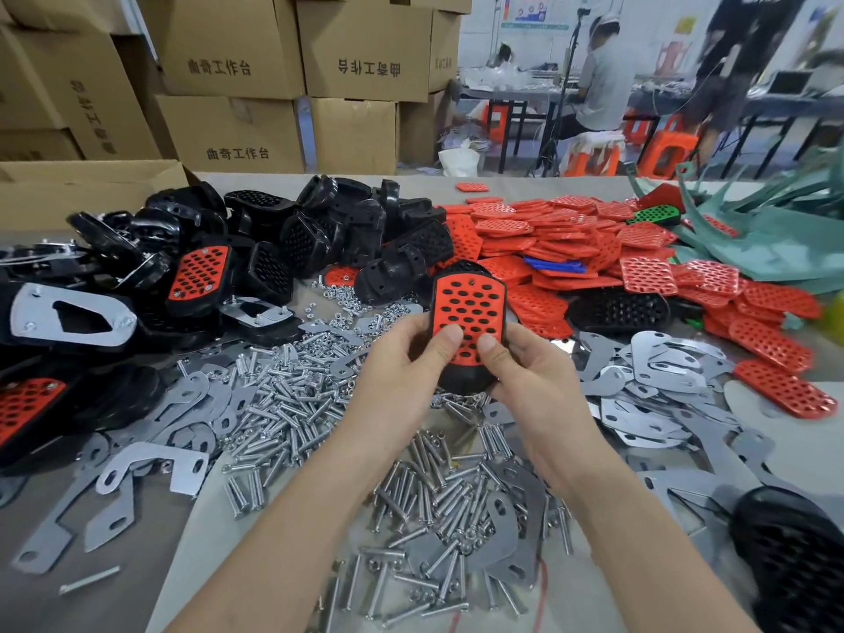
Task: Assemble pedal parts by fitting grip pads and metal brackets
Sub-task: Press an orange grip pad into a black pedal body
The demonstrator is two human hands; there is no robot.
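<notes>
Held: 1 black pedal [460, 381] w/ 1 red grip pad [470, 303] fitted, above table [219, 564] centre.
L hand [402, 372]: grips pedal's left side, thumb on pad.
R hand [534, 376]: grips right side, thumb on pad.
Loose: bolts [283, 404], brackets [648, 358], prob. hundreds, uncountable.
</notes>
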